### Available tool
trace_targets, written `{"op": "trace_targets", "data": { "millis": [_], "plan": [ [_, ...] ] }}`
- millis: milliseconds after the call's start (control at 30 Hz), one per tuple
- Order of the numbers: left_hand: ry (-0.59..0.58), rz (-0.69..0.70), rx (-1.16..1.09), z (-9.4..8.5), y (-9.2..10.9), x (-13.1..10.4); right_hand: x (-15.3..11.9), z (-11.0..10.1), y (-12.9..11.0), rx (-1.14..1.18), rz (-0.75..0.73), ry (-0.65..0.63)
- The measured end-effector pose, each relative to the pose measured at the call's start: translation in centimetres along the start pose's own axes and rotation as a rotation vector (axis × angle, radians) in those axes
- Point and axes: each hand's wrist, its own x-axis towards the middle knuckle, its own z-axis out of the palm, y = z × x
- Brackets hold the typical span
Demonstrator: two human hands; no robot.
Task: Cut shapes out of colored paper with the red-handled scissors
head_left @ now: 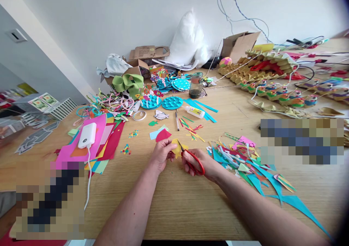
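Note:
Over the middle of the wooden table, my left hand [164, 154] pinches a small piece of yellow paper [177, 148] between thumb and fingers. My right hand [196, 162] is closed around the red handles of a pair of scissors [201, 167]. The scissor blades point up and to the left, at the yellow paper. Just beyond my left hand lie a red paper piece [163, 134] and a light blue one [157, 130]. A green paper fish [153, 123] and a white fish cutout with drawn lines [161, 114] rest farther back.
Paper scraps [245, 162] spread on the right. Coloured sheets [109, 138] lie left under a white power bank [87, 135] with a cable. Behind are a pen [177, 120], a glue bottle [195, 111], blue scalloped discs [172, 102], a glass jar [195, 86] and egg cartons [240, 69].

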Motion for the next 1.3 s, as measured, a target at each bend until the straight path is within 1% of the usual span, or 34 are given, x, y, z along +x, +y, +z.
{"op": "trace_targets", "data": {
  "millis": [233, 433, 600, 1100, 1300],
  "plan": [
    [-0.017, 0.001, 0.020, 0.04, 0.06, -0.06, 0.05, 0.00, 0.06, 0.004, 0.009, -0.009],
    [-0.023, 0.009, 0.029, 0.03, 0.06, -0.11, 0.12, -0.14, 0.22, -0.028, -0.016, -0.033],
    [-0.019, 0.005, 0.039, 0.02, 0.08, -0.15, 0.04, -0.12, 0.18, -0.067, -0.022, -0.026],
    [-0.034, 0.008, 0.024, 0.00, 0.10, -0.13, 0.09, -0.06, 0.37, -0.040, -0.032, -0.032],
    [-0.035, 0.019, 0.024, 0.10, 0.16, -0.16, 0.21, -0.07, 0.51, -0.068, -0.044, -0.024]
  ]
}}
